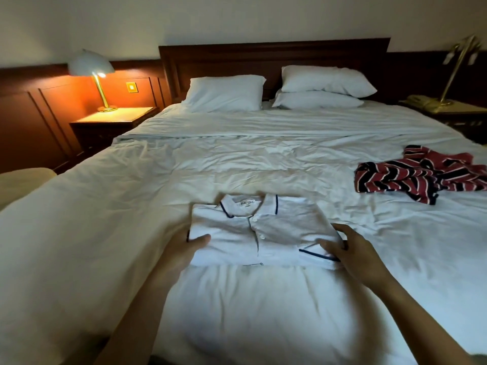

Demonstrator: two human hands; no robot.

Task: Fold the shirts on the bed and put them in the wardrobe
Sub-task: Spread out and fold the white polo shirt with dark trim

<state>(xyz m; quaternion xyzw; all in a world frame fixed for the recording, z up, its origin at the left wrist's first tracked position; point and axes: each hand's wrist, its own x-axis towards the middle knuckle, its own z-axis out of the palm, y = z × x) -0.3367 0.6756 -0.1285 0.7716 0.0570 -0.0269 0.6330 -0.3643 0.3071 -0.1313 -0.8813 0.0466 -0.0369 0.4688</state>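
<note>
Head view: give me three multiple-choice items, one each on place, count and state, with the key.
1. Where does the striped shirt lie?
A. On the bed, right of the white polo and nearer the pillows
B. On the nightstand
C. Folded on top of the white polo

2. How many pillows show at the headboard?
A. Two
B. Three
C. Five

3. What state is the white polo in?
A. Spread flat with sleeves out
B. Folded into a rectangle, collar up
C. Crumpled in a heap

Key:
1 A: it lies loose on the sheet at the far right.
2 B: there is one at left and two stacked at right.
3 B: collar and placket face up on a neat rectangle.
</note>
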